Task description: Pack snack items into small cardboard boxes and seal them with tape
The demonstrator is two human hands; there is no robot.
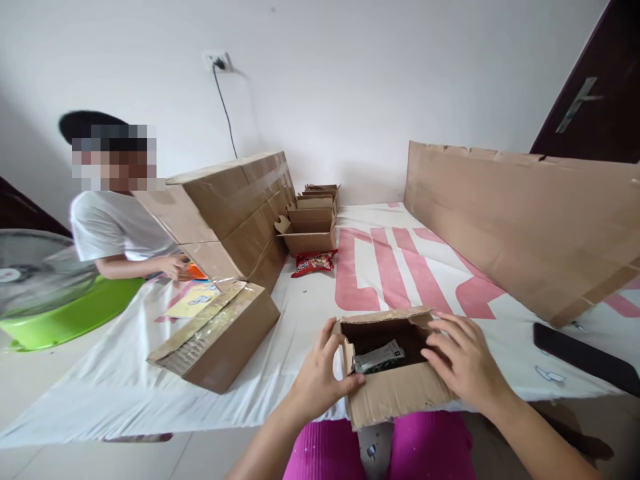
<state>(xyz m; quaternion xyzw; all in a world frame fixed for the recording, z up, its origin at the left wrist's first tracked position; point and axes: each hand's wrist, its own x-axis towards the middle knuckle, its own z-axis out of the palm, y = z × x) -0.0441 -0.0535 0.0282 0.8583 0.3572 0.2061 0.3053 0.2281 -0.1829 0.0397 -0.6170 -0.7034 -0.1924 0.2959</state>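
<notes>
A small open cardboard box sits at the table's near edge, its front flap hanging toward my lap. Inside it lies a packet with a pale label and a dark green part; its kind cannot be made out. My left hand grips the box's left side, thumb on the front edge and fingers at the side flap. On the right rim, my right hand holds the box with its fingers bent over the side flap; its thumb is hard to see.
A red snack packet lies before a row of open boxes. Large cardboard panels stand left and right. A closed box, a black phone and a green-rimmed fan are nearby. Another person sits left, holding something orange.
</notes>
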